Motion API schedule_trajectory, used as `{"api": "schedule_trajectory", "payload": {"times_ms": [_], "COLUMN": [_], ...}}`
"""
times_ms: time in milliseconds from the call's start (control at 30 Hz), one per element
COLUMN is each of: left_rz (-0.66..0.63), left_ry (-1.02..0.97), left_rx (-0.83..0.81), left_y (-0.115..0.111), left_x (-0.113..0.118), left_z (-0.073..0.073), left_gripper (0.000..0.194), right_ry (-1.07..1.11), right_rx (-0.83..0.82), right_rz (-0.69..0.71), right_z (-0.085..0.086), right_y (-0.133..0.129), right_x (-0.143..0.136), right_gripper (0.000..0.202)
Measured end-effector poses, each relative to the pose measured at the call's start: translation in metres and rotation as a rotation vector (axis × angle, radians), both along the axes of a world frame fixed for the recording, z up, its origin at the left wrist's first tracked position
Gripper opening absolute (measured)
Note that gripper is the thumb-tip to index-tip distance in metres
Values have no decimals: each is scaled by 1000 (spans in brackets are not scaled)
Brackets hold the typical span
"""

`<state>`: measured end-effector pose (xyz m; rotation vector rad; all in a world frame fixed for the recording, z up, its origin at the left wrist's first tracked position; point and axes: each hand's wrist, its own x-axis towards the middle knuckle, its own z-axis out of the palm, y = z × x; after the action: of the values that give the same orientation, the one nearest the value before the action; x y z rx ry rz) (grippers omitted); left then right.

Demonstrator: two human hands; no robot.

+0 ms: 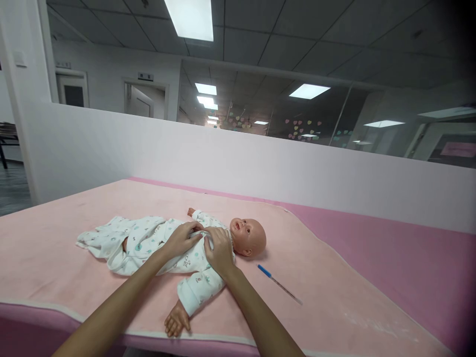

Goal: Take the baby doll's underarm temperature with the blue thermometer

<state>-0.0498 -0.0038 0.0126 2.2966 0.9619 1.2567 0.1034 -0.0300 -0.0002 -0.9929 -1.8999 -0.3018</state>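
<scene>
A baby doll (248, 237) lies on its back on a pink padded mat, its head to the right. It wears a white printed outfit (145, 240) whose legs spread out to the left. My left hand (184, 239) is at the doll's chest, its fingers bent and pinching the cloth of the outfit. Just to the right, my right hand (219, 248) rests on the upper chest below the neck, its fingers curled on the same cloth. The fingertips of both hands nearly meet. One doll hand (177, 319) sticks out of the sleeve near the mat's front edge.
A thermometer-like stick with a blue cap (264, 270) lies on the mat (334, 307) right of the doll. Behind the mat runs a low white wall (238, 163) with glass above it. A dark rack stands at the far left.
</scene>
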Motion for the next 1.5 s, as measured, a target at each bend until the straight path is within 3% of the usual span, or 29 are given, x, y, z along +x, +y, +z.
{"api": "schedule_trajectory", "payload": {"times_ms": [200,633,900,1033,1200,1500], "left_rz": [26,55,-197,-247,-242,-137], "left_ry": [13,-35,-15,21,59,-58], "left_rx": [1,-46,-416,-452,-466,-418], "left_y": [1,-1,-3,-1,1,-6], "left_x": [0,1,-27,-46,-60,-55], "left_z": [-2,1,16,15,14,13], "left_gripper": [20,19,35,38,29,13], "right_ry": [122,95,167,170,176,153], "right_rx": [-1,128,165,180,161,127], "right_rz": [-18,49,-31,-26,-30,-61], "right_z": [-6,-3,-4,-4,-6,-7], "right_y": [7,2,3,3,5,6], "right_x": [0,0,2,2,2,2], "right_gripper": [20,19,21,20,20,21]}}
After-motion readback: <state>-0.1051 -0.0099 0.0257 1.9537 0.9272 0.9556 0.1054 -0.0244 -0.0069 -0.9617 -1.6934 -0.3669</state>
